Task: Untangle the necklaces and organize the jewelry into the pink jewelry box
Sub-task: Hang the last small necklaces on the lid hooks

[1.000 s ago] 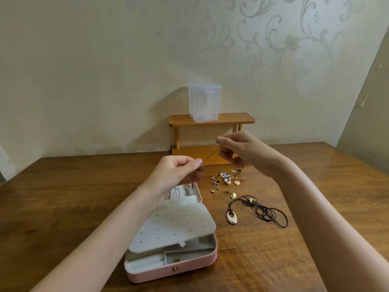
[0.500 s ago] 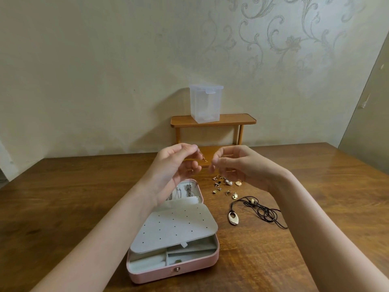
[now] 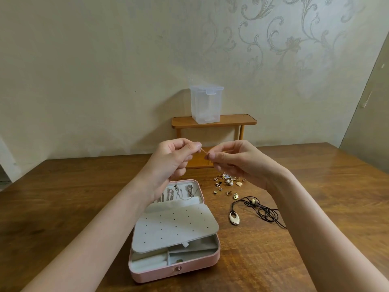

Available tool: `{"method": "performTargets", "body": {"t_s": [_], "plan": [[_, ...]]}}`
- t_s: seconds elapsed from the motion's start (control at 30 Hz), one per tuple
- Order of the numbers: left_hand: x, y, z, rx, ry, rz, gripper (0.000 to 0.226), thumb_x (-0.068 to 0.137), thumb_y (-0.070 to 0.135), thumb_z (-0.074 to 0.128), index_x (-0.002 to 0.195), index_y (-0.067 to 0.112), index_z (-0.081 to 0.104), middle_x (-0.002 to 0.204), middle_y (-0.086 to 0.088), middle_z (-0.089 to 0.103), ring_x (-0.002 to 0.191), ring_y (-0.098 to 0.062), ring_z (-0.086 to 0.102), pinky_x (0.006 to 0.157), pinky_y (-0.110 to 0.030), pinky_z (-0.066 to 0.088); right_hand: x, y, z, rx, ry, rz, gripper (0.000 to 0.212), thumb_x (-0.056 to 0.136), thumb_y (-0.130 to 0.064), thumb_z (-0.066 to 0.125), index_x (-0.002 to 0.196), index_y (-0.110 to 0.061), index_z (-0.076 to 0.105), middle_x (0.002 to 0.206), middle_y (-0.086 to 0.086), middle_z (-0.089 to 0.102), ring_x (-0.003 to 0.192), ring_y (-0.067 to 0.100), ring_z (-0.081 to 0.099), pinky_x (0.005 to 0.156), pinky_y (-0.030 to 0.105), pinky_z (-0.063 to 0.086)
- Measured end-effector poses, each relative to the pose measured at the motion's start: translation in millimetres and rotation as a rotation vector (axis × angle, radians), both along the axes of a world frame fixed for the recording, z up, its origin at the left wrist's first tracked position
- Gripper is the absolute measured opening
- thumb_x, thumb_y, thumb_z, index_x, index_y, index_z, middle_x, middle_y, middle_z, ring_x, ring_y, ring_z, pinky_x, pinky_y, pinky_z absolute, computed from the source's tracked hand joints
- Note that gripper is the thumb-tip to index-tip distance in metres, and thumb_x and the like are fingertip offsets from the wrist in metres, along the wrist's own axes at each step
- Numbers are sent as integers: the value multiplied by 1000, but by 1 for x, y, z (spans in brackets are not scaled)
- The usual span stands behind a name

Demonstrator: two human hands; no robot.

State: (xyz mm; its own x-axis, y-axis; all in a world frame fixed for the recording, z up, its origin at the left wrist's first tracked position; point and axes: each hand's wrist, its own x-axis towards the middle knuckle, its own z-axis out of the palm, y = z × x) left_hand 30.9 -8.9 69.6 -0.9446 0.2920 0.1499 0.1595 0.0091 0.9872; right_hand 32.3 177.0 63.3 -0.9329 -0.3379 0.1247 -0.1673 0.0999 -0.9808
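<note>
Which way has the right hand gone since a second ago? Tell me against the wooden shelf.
Yes. The right hand has drawn in leftward across the front of the wooden shelf to meet the left hand; both now pinch a thin chain.

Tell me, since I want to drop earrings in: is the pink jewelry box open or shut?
Open. The pink jewelry box has its lid laid back, chains showing inside, and its grey perforated flap partly covers the compartments.

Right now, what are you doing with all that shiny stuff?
A person is sorting jewelry at a wooden table. Both hands are raised above it: the left hand and the right hand each pinch an end of a thin rose-gold chain. Below, the pink jewelry box lies open, with several chains already hung in its lid. A pile of small earrings and charms and a black cord necklace still wait on the table.
</note>
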Motion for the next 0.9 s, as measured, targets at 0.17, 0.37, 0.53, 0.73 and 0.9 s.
{"method": "performTargets", "body": {"t_s": [0.17, 0.37, 0.53, 0.73, 0.9], "plan": [[-2, -9, -7, -192, 95, 103, 13, 86, 24, 65, 88, 11, 66, 49, 7, 38, 47, -10, 25, 45, -23, 23, 0, 6, 10, 65, 44, -147, 5, 87, -7, 62, 83, -5, 65, 79, 9, 71, 44, 8, 40, 39, 15, 30], [-7, -13, -11, -225, 59, 121, 13, 87, 23, 64, 90, 10, 66, 53, 4, 39, 48, -9, 29, 46, -22, 27, -1, 5, 19, 48, 78, -225, 8, 91, -7, 57, 85, -6, 61, 73, 9, 67, 44, 9, 40, 37, 15, 31], [-7, -11, -19, -353, -4, 47, 11, 89, 20, 62, 96, 11, 65, 69, 0, 56, 57, -7, 52, 53, -17, 47, 0, 1, 28, 17, 88, -147, 10, 92, -11, 56, 84, -6, 61, 66, 2, 61, 50, 9, 43, 42, 15, 32], [0, 5, -28, -367, 84, -46, 13, 89, 22, 62, 99, 27, 68, 96, 4, 63, 71, -2, 56, 54, -11, 43, 2, -7, 38, -48, 102, -28, 8, 92, -11, 55, 86, -7, 59, 65, 0, 60, 51, 6, 46, 43, 12, 37], [4, 9, -25, -216, 89, -20, 13, 88, 18, 62, 87, 25, 74, 78, 16, 69, 63, 9, 56, 54, -10, 40, -1, -1, 37, -89, 98, -114, 7, 92, -12, 57, 87, -7, 58, 67, 1, 60, 51, 6, 46, 42, 12, 37]]}}
